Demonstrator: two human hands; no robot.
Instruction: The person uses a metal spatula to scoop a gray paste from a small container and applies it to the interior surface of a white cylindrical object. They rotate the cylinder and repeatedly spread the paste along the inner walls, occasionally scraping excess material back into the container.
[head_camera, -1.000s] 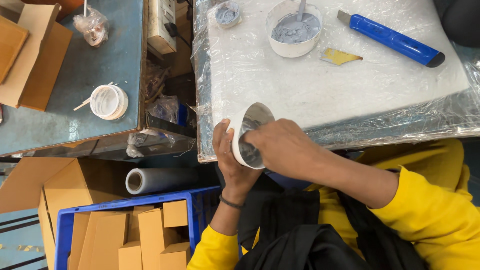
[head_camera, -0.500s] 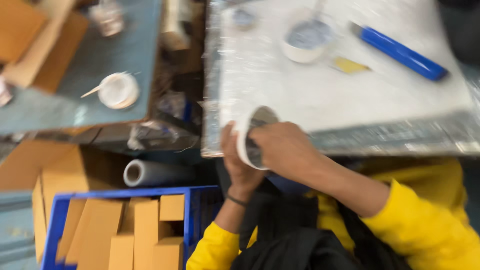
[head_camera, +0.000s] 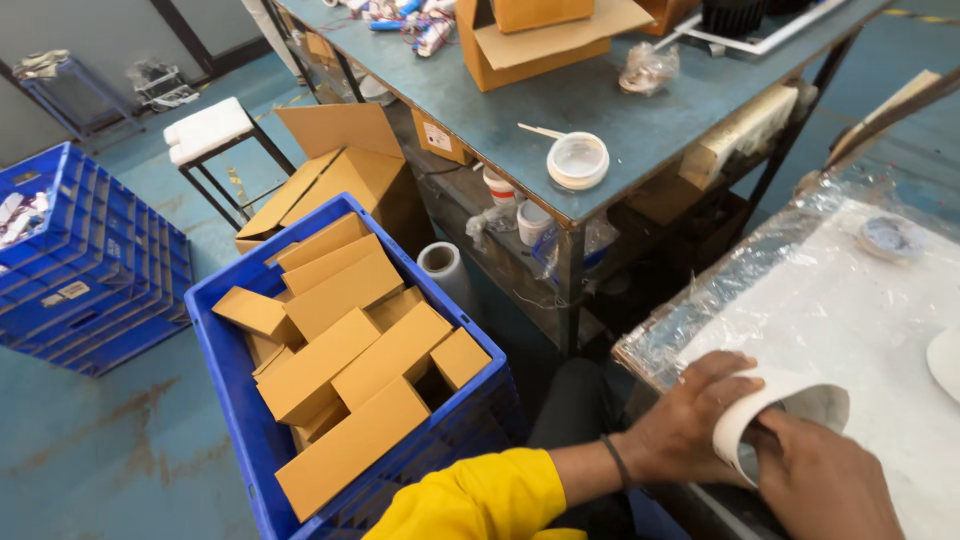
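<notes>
White cup (head_camera: 775, 415) tilted sideways, left hand (head_camera: 690, 420) wrapped around it, right hand (head_camera: 825, 480) gripping its rim

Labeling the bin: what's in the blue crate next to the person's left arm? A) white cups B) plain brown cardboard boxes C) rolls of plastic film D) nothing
B: the blue crate is piled with plain brown cardboard boxes, lying loosely at different angles.

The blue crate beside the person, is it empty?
No, the blue crate is filled with many brown cardboard boxes lying in a loose pile.
</notes>
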